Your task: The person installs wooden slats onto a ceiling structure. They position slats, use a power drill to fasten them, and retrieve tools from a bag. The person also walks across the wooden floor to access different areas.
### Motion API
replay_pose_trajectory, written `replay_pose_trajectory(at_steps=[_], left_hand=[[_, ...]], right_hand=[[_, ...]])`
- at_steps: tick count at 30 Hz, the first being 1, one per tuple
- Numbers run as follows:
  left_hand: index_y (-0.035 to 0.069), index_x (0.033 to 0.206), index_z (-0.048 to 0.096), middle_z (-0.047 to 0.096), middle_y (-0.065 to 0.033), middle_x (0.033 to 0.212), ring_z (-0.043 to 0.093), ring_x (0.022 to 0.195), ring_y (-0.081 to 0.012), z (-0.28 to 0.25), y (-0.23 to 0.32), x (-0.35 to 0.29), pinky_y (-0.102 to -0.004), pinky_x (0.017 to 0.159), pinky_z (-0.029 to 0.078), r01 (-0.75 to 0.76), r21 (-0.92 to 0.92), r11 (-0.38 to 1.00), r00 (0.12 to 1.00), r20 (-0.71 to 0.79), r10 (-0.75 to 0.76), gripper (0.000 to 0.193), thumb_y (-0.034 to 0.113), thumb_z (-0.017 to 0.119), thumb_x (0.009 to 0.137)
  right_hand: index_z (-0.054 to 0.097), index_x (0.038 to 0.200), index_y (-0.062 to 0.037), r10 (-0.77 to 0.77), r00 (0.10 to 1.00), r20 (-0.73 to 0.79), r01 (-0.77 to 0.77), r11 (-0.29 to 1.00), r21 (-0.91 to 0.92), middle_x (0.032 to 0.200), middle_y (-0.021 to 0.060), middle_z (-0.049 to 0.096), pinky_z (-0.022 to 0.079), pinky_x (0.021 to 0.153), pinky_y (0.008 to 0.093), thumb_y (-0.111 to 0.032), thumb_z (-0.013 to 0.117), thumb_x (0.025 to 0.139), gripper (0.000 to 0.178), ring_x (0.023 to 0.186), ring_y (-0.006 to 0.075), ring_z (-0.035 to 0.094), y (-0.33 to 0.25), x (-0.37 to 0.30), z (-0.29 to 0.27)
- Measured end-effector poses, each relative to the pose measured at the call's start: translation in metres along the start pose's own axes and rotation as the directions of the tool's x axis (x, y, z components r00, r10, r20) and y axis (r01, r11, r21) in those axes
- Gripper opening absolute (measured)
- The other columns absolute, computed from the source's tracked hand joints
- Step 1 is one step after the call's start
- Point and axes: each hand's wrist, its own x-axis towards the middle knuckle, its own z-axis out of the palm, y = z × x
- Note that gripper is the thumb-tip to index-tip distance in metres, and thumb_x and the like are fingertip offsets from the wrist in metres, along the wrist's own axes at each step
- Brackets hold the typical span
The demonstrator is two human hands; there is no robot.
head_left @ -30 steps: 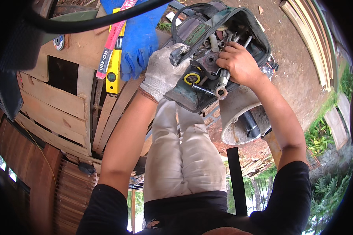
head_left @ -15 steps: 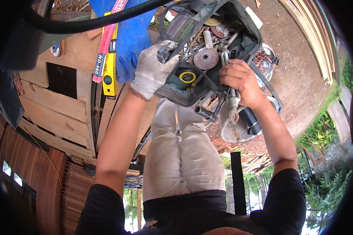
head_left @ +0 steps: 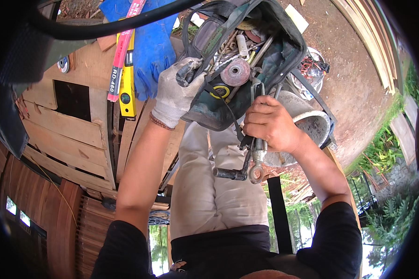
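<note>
My left hand [head_left: 178,89], in a pale knit glove with dark fingertips, is closed on the near left rim of an open dark green tool bag [head_left: 288,49]. My bare right hand [head_left: 271,123] is wrapped round a metal turnbuckle [head_left: 257,173], whose eye end points down toward my legs. Beside it hangs a dark bent tool with a cylindrical end [head_left: 230,173]; whether my fingers hold this too, I cannot tell. Inside the bag are a grinding disc [head_left: 238,72], a black-and-yellow tape measure [head_left: 220,91], drill bits and other loose metal tools.
At the left, a yellow spirit level [head_left: 127,88], a pink packet [head_left: 125,46] and blue gloves [head_left: 153,65] lie on boards. Below the bag's right side is a grey-stained bucket [head_left: 312,128]; another bucket [head_left: 317,69] holds red wire. Planks [head_left: 368,37] lie far right.
My right hand has come toward me and slightly left, drawing the turnbuckle and bent tool farther from the bag. The bag and gloved hand have shifted a little left. More of the bucket's inside shows.
</note>
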Motion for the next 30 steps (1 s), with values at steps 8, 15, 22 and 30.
replay_pose_trajectory(at_steps=[8,15,22,30], left_hand=[[-0.003,0.116,0.066,0.072,-0.0061,0.102,0.065,0.094,-0.0104,-0.026,0.001,-0.032,-0.0257,0.088,0.051,0.088,-0.119,0.989,0.995,-0.036,-0.092,0.035,-0.003,0.074,0.083],[-0.005,0.111,0.066,0.072,-0.0076,0.100,0.065,0.088,-0.0119,-0.038,-0.052,-0.033,-0.0265,0.083,0.053,0.176,-0.141,0.974,0.963,-0.182,-0.200,0.028,0.001,0.074,0.084],[-0.003,0.111,0.066,0.072,-0.0053,0.099,0.064,0.089,-0.0084,-0.027,-0.030,-0.035,-0.0244,0.082,0.052,0.149,-0.181,0.972,0.974,-0.143,-0.176,0.027,0.002,0.074,0.085],[-0.003,0.113,0.066,0.071,-0.0053,0.101,0.065,0.089,-0.0107,-0.014,-0.023,-0.030,-0.0254,0.083,0.052,0.129,-0.260,0.957,0.971,-0.161,-0.175,0.033,0.003,0.079,0.083]], right_hand=[[0.061,0.076,-0.0086,-0.008,0.986,-0.164,0.031,0.990,0.135,0.080,0.0032,0.061,0.047,0.087,0.0404,-0.021,0.069,0.060,0.022,0.087,0.0237,0.064,-0.015,0.011,0.004],[0.064,0.081,-0.0050,0.059,0.930,-0.362,0.080,0.931,0.357,0.088,0.0082,0.066,0.048,0.092,0.0448,-0.016,0.073,0.069,0.019,0.092,0.0277,0.065,-0.014,0.018,0.029],[0.057,0.101,0.0014,0.725,0.506,-0.468,0.072,0.505,0.860,0.095,0.0165,0.065,0.046,0.098,0.0485,0.006,0.062,0.079,0.023,0.100,0.0323,0.064,-0.027,0.013,0.040],[0.061,0.099,0.0043,0.921,0.244,-0.304,-0.060,0.328,0.943,0.088,0.0112,0.068,0.054,0.077,0.0338,0.000,0.066,0.090,0.012,0.081,0.0212,0.067,-0.023,0.092,0.043]])
